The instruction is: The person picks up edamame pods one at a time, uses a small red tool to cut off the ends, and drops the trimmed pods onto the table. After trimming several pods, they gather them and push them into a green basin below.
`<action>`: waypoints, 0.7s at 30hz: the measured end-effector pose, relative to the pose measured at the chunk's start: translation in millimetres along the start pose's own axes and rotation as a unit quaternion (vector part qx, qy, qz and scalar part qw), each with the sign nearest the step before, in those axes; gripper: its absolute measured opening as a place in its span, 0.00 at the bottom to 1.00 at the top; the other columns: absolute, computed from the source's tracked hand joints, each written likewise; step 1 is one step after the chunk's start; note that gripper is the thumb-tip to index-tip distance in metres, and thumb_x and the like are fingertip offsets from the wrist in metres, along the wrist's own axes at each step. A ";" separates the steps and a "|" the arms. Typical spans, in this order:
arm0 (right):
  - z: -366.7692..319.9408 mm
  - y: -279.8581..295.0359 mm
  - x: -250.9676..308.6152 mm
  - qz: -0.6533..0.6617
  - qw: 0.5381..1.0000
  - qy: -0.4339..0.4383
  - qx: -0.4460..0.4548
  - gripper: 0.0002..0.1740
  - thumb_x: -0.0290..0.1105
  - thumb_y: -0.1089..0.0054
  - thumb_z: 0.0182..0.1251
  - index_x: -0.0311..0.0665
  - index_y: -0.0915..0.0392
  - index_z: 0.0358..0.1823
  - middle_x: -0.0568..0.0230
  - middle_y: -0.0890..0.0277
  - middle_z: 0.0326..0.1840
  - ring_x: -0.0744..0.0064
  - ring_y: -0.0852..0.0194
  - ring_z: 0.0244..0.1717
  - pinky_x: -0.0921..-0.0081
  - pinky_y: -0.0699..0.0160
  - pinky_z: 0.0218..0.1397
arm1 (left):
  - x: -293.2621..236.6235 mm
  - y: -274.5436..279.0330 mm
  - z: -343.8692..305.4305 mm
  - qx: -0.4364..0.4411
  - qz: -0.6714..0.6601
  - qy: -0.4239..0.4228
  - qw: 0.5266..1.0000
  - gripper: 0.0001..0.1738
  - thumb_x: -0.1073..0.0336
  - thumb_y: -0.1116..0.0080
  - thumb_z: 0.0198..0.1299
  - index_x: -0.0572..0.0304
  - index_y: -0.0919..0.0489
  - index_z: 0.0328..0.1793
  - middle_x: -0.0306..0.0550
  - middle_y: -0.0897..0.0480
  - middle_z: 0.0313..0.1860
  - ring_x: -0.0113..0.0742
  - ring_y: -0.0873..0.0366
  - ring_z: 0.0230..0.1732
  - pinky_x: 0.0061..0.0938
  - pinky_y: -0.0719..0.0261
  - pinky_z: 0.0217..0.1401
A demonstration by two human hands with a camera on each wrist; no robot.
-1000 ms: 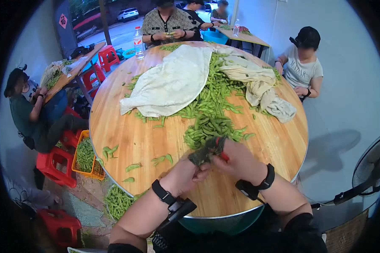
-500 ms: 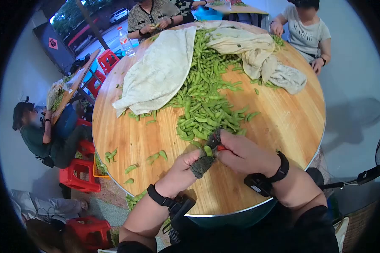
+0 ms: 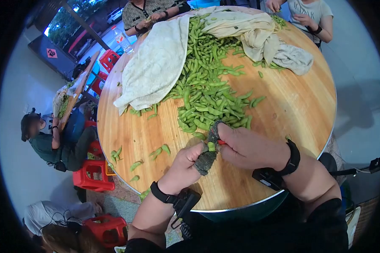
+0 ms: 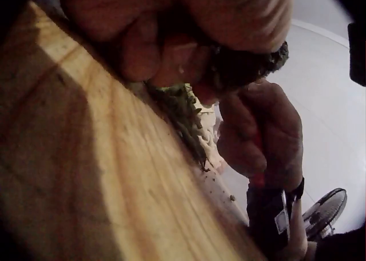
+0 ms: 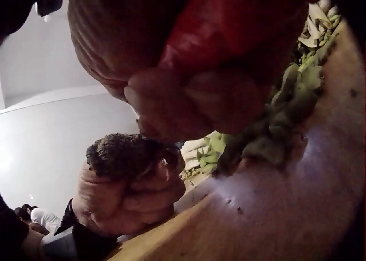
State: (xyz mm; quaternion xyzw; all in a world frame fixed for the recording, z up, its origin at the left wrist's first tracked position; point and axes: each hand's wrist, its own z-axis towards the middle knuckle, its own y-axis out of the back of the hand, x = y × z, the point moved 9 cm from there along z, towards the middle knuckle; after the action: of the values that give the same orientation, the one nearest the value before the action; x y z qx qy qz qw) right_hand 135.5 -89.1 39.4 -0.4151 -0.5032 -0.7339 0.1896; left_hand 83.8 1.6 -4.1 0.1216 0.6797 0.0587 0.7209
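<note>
Over the near part of the round wooden table (image 3: 156, 135), my two hands meet. My left hand (image 3: 183, 166), a dark grey cover on its thumb, pinches a green soybean pod (image 3: 211, 146) between finger and thumb. Right against that pod are the fingertips of my right hand (image 3: 249, 149), which also wear a dark cover (image 3: 214, 130). My right hand grips a red object (image 5: 209, 29), mostly hidden in the curled fingers; its kind I cannot tell. Just beyond both hands spreads a heap of green soybean pods (image 3: 211, 101).
A white cloth (image 3: 154, 63) and a beige cloth (image 3: 245, 29) lie over parts of the heap. Several loose pods (image 3: 136, 165) are scattered at the left. A water bottle (image 3: 121, 40) stands at the far left rim. Other people sit around, and red stools (image 3: 93, 175) stand left.
The head view has tipped downward and turned. A green pod, not visible between my hands one second ago, shows at my left fingertips. My right fingers have stayed close against the left ones.
</note>
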 end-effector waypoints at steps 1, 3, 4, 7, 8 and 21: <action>0.1 0.0 0.1 -0.004 1.000 0.007 -0.004 0.09 0.28 0.54 0.63 0.33 0.42 0.40 0.47 0.32 0.23 0.41 0.29 0.27 0.57 0.32 0.28 | 1.2 0.0 0.8 0.001 0.000 0.001 1.000 0.03 0.72 0.46 0.61 0.62 0.26 0.34 0.33 0.32 0.24 0.23 0.34 0.26 0.21 0.33 0.29; 0.3 -1.1 -0.8 -0.005 1.000 0.001 0.001 0.09 0.27 0.54 0.63 0.33 0.42 0.40 0.46 0.32 0.23 0.41 0.28 0.27 0.57 0.33 0.28 | -10.7 -0.7 1.7 0.000 0.088 -0.075 0.993 0.04 0.73 0.46 0.59 0.62 0.28 0.32 0.38 0.32 0.23 0.27 0.32 0.25 0.23 0.32 0.29; 0.5 -2.3 -1.6 -0.008 1.000 -0.004 0.005 0.09 0.27 0.54 0.63 0.33 0.42 0.40 0.46 0.32 0.23 0.41 0.28 0.28 0.57 0.33 0.28 | -11.4 -0.7 2.6 0.001 0.088 -0.074 0.993 0.04 0.73 0.46 0.59 0.62 0.28 0.32 0.38 0.32 0.23 0.27 0.32 0.25 0.23 0.32 0.29; 2.7 -7.5 -8.4 0.027 0.999 -0.027 0.015 0.08 0.27 0.55 0.63 0.34 0.42 0.40 0.46 0.33 0.22 0.40 0.30 0.27 0.56 0.33 0.29 | -16.5 -0.4 1.8 0.000 0.149 -0.095 0.984 0.04 0.75 0.46 0.57 0.62 0.29 0.31 0.41 0.32 0.22 0.29 0.30 0.25 0.25 0.32 0.29; 3.2 -9.3 -11.5 0.028 0.999 -0.027 0.015 0.08 0.27 0.55 0.63 0.34 0.42 0.40 0.46 0.33 0.22 0.40 0.30 0.27 0.56 0.33 0.29 | -13.8 -0.5 1.3 0.011 0.153 -0.091 0.984 0.02 0.74 0.46 0.58 0.62 0.27 0.33 0.40 0.30 0.24 0.29 0.29 0.26 0.26 0.31 0.30; -11.7 -22.1 4.0 0.469 0.852 -0.188 0.136 0.05 0.31 0.57 0.65 0.39 0.34 0.37 0.71 0.36 0.19 0.82 0.39 0.11 0.86 0.40 0.12 | -6.3 -22.8 -19.4 0.166 -0.457 0.131 0.864 0.16 0.67 0.50 0.66 0.63 0.28 0.58 0.37 0.22 0.43 0.16 0.29 0.38 0.11 0.34 0.37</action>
State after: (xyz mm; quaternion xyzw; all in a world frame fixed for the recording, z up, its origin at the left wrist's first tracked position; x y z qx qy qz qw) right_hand 112.9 -89.7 28.0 -0.7017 -0.3697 -0.3905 0.4674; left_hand 62.3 -20.1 -4.7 -0.0937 0.7469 -0.3756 0.5407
